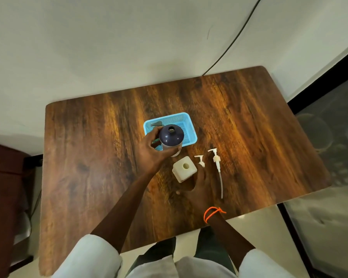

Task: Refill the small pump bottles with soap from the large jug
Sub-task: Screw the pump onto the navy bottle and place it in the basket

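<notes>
My left hand (pixel 152 150) grips a bottle with a dark blue domed top (pixel 171 136) and an open neck, held upright over the front edge of the blue basket (pixel 186 125). A small cream square bottle (pixel 184 171) stands open on the table just in front. My right hand (pixel 199 189) rests beside that bottle, its fingers next to it; whether they touch is unclear. A short white pump head (pixel 200 160) and a long white pump with a dip tube (pixel 217 163) lie to the right.
The wooden table (pixel 88 147) stands against a white wall. A dark cable (pixel 235 39) runs down the wall to the table's back edge. A dark small item (pixel 156 123) lies in the basket. Floor and a dark strip lie to the right.
</notes>
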